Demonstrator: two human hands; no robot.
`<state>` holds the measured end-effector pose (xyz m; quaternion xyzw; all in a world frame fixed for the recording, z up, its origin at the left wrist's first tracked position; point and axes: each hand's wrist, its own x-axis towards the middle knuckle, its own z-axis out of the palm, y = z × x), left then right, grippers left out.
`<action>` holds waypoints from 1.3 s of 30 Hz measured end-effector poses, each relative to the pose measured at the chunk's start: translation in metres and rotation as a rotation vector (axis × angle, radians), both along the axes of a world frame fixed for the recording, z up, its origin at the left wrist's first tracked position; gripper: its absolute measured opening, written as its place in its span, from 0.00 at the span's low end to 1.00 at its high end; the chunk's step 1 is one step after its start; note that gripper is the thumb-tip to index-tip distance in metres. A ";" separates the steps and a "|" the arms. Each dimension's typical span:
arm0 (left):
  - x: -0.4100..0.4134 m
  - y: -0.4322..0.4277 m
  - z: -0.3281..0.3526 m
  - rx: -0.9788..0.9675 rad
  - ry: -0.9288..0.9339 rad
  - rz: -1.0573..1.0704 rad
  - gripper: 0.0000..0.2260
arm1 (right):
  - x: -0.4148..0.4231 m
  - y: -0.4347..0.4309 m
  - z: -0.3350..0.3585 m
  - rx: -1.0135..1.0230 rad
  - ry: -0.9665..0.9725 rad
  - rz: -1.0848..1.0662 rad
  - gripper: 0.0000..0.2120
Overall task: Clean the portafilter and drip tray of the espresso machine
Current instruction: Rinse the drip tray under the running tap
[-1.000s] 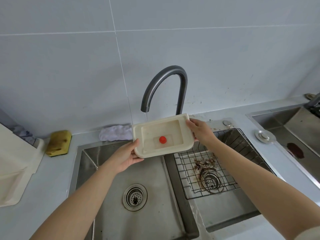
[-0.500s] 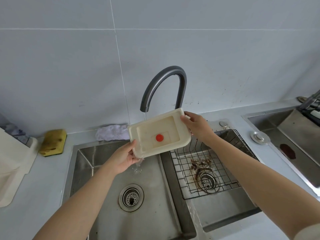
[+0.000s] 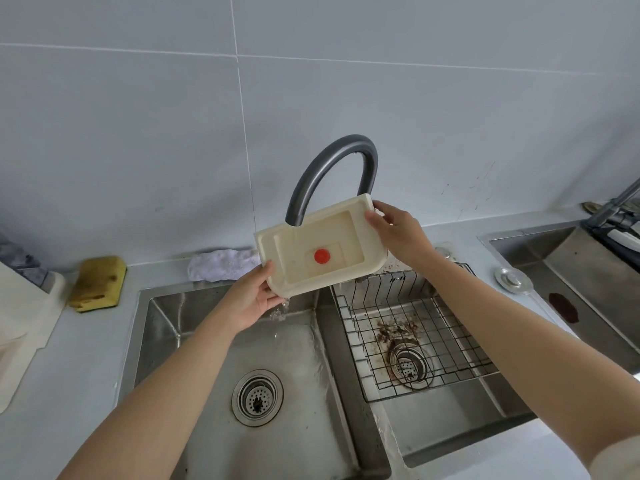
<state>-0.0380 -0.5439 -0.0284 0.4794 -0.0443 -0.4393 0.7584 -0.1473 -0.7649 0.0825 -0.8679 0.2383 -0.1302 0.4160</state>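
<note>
A cream plastic drip tray (image 3: 294,251) with a red float button (image 3: 322,256) is held tilted under the grey curved faucet (image 3: 332,168), its open side toward me. My left hand (image 3: 252,299) grips its lower left corner. My right hand (image 3: 398,230) grips its upper right corner. Water runs from the spout into the tray and spills off the low left corner into the left sink basin (image 3: 277,427). No portafilter is in view.
A wire rack (image 3: 450,341) sits in the right basin over a drain ringed with coffee grounds (image 3: 398,332). A yellow sponge (image 3: 98,282) and a white cloth (image 3: 221,265) lie on the counter behind the sink. Another sink (image 3: 571,271) is at far right.
The tray has been raised and tipped more steeply, its left corner lower. Water now pours off that corner into the left basin. Both hands keep their grip.
</note>
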 end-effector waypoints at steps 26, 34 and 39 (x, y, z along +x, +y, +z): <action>0.015 -0.006 0.014 -0.071 -0.030 0.036 0.12 | 0.020 0.009 0.012 -0.076 -0.026 0.038 0.19; 0.015 0.014 0.016 -0.009 -0.088 0.023 0.11 | 0.029 0.018 0.005 -0.053 0.024 0.034 0.19; 0.008 0.029 0.003 0.042 -0.029 0.049 0.09 | 0.032 0.031 -0.004 -0.045 0.080 0.040 0.19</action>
